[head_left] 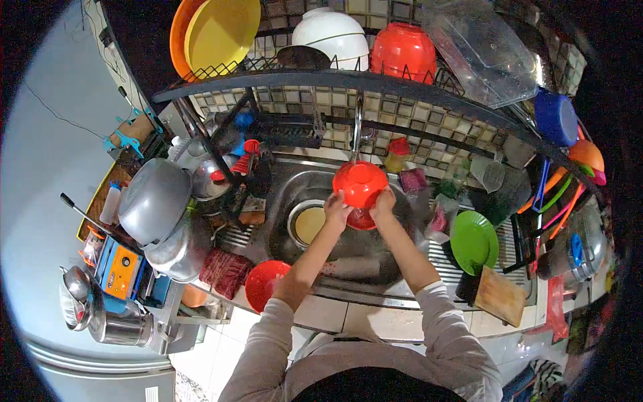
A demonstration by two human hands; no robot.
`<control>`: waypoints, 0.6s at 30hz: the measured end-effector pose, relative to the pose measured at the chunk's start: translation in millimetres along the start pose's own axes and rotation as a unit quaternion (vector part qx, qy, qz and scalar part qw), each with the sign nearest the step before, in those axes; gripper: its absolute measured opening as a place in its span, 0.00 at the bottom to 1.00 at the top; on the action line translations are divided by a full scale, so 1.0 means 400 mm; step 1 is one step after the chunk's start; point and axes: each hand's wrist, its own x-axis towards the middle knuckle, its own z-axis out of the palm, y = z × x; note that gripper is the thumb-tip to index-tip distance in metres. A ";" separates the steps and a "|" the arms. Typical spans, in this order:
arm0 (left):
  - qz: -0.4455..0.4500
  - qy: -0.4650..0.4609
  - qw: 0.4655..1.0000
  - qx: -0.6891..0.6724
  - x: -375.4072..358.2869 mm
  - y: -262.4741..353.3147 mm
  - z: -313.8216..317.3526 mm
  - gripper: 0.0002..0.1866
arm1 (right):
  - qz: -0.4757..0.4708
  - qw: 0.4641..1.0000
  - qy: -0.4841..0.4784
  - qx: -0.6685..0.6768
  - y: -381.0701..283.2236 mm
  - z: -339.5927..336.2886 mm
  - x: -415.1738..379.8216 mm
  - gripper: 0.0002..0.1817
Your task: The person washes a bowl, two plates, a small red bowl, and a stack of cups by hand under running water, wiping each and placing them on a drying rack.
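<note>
A red bowl point(360, 182) is held up under the tap point(357, 127), over the sink point(281, 234). My left hand point(337, 209) grips its left side and my right hand point(384, 204) its right side, both with fingers closed at the rim. Just below, between my hands, another red, shiny rounded surface point(362, 220) shows in part. Down in the basin, left of my forearms, lies a round metal-rimmed pan point(292, 224) with a yellowish inside. A second red bowl point(262, 287) rests on the counter's front edge, partly behind my left forearm.
A dish rack point(348, 82) with bowls arches over the sink. On the right are a green plate point(474, 240) and a wooden board point(500, 297). Large metal pots point(155, 201) and a folded dark red cloth point(226, 273) stand left. Colourful ladles point(552, 184) hang far right.
</note>
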 end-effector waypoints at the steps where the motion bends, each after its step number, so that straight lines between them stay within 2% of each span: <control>1: 0.013 -0.005 1.000 0.016 -0.005 0.004 0.002 0.21 | 0.002 1.000 0.000 0.000 0.003 0.000 -0.003 0.13; 3: 0.031 -0.015 0.999 0.036 -0.017 0.006 0.009 0.21 | -0.005 0.995 0.083 -0.053 0.001 -0.001 -0.005 0.14; 5: 0.034 -0.020 0.998 0.040 -0.051 0.028 0.045 0.20 | -0.020 0.994 0.076 -0.071 0.063 -0.069 0.060 0.13; 6: 0.000 0.047 0.998 0.039 -0.060 0.050 0.067 0.20 | -0.036 0.993 0.068 -0.088 0.082 -0.097 0.082 0.13; 8: -0.035 0.112 0.992 0.038 -0.077 0.073 0.090 0.20 | -0.031 0.996 0.047 -0.065 0.063 -0.085 0.044 0.13; 10: -0.076 0.092 0.993 -0.006 -0.087 0.075 0.091 0.19 | -0.024 0.999 0.027 -0.040 0.042 -0.063 0.014 0.13; 11: -0.077 0.092 0.993 -0.006 -0.088 0.064 0.087 0.19 | -0.021 0.998 0.062 -0.024 0.033 -0.052 0.010 0.12; 13: 0.033 -0.078 0.996 0.043 -0.095 0.028 0.076 0.19 | -0.018 0.995 0.098 -0.007 0.034 -0.067 0.031 0.12; 15: 0.033 -0.065 0.997 0.023 -0.093 0.009 0.071 0.19 | 0.061 0.996 0.057 0.017 0.069 -0.140 0.115 0.10; 17: 0.030 -0.056 0.998 0.001 -0.091 0.005 0.069 0.18 | 0.053 0.997 0.051 0.015 0.056 -0.122 0.085 0.09; 18: -0.004 0.003 1.000 -0.024 -0.086 0.012 0.066 0.18 | 0.045 0.998 0.046 0.015 0.041 -0.109 0.066 0.09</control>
